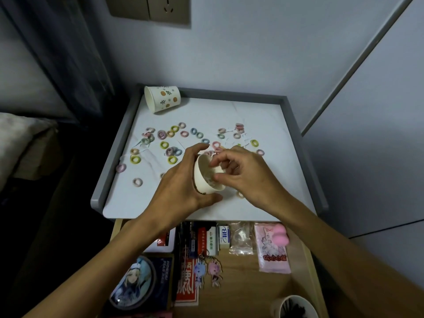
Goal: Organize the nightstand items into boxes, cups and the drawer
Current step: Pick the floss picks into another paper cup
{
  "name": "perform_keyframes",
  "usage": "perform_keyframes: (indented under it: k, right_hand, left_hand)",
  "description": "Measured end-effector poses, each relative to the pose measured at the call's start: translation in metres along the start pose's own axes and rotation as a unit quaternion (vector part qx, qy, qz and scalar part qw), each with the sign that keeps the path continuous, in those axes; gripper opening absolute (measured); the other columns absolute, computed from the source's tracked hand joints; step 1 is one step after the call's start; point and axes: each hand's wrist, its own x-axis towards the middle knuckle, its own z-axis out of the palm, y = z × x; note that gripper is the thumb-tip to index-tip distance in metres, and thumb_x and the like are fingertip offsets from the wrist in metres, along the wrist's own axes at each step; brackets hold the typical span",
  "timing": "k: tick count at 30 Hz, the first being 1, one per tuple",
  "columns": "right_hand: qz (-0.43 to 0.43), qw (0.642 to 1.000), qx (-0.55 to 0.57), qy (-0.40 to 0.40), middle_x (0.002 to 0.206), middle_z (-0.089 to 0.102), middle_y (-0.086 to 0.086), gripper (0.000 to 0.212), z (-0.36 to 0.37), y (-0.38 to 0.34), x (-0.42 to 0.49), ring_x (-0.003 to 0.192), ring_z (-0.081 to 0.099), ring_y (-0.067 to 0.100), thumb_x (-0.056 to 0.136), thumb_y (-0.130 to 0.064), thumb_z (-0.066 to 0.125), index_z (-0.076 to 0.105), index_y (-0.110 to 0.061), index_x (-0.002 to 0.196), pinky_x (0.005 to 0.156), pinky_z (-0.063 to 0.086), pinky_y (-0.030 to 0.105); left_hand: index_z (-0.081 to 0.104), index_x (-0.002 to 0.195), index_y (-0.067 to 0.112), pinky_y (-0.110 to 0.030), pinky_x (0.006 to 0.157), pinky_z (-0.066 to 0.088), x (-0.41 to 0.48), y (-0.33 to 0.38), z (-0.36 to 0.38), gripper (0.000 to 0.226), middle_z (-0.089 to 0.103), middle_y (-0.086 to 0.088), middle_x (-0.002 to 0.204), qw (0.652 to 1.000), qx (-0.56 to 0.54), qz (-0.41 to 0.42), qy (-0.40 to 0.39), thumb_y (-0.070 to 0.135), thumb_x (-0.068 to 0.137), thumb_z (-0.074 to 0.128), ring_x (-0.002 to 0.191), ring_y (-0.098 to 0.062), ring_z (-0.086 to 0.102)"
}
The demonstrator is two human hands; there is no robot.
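Dozens of hair ties (164, 145) litter the nightstand surface (229, 111). Just above it, our left hand (181, 189) wraps its fingers (197, 149) round a tilted paper cup (204, 180). Our right hand (245, 177) curls at the cup's mouth, and we cannot tell what it pinches.

3 paper cups (163, 99), 2 keychain figures (198, 269) — and roughly 30 small hair ties (172, 159), some overlapping.
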Motion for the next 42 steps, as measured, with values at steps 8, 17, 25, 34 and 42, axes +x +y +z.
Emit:
perform_keyframes:
  k: [8, 17, 25, 34, 42]
  right_hand:
    - [0.063, 0.992, 0.111, 0.004, 0.075, 0.057, 0.0, 0.024, 0.016, 0.003, -0.002, 0.067, 0.06, 0.019, 0.08, -0.008, 0.078, 0.059, -0.022, 0.085, 0.063, 0.058, 0.034]
    - [0.1, 0.965, -0.235, 0.059, 0.105, 0.065, -0.005, 0.026, -0.047, 0.059, 0.073, 0.091, 0.061, 0.011, 0.082, -0.019, 0.079, 0.072, -0.024, 0.106, 0.073, 0.046, 0.019]
    - [0.089, 0.949, -0.302, -0.015, 0.111, 0.071, 0.006, 0.019, -0.039, 0.07, 0.09, 0.089, 0.059, 0.011, 0.086, -0.012, 0.074, 0.074, -0.013, 0.105, 0.08, 0.041, 0.017]
    - [0.141, 0.986, -0.083, 0.04, 0.087, 0.072, -0.004, 0.023, -0.071, 0.063, 0.08, 0.078, 0.066, 0.007, 0.084, -0.004, 0.072, 0.073, -0.027, 0.087, 0.07, 0.051, 0.019]
    - [0.225, 0.967, 0.113, 0.048, 0.089, 0.067, 0.008, 0.027, -0.085, 0.056, 0.077, 0.072, 0.064, 0.013, 0.099, 0.001, 0.049, 0.072, -0.012, 0.097, 0.076, 0.057, 0.024]
  left_hand:
    - [0.028, 0.139, 0.047, -0.04, 0.082, 0.054, 0.0, 0.001, -0.002, 0.105, 0.059, 0.014, 0.118, 0.998, 0.059, -0.014, 0.018, 0.05, 0.055, 0.091, 0.099, -0.015, 0.06]
    - [0.032, 0.14, 0.039, -0.028, 0.076, 0.04, 0.004, 0.001, -0.017, 0.096, 0.054, 0.017, 0.108, 0.996, 0.051, -0.029, 0.06, 0.043, 0.063, 0.09, 0.095, -0.012, 0.053]
    - [0.033, 0.138, 0.04, -0.028, 0.078, 0.041, 0.007, 0.005, -0.025, 0.093, 0.055, 0.015, 0.111, 0.998, 0.027, -0.026, 0.055, 0.045, 0.064, 0.089, 0.098, -0.012, 0.054]
    - [0.036, 0.138, 0.038, -0.028, 0.075, 0.041, 0.003, 0.009, -0.033, 0.092, 0.056, 0.017, 0.107, 0.997, 0.022, -0.024, 0.063, 0.047, 0.062, 0.088, 0.094, -0.012, 0.056]
    - [0.036, 0.136, 0.037, -0.018, 0.069, 0.039, 0.004, 0.011, -0.033, 0.092, 0.055, 0.018, 0.104, 0.998, 0.024, -0.019, 0.062, 0.045, 0.062, 0.088, 0.091, -0.01, 0.054]
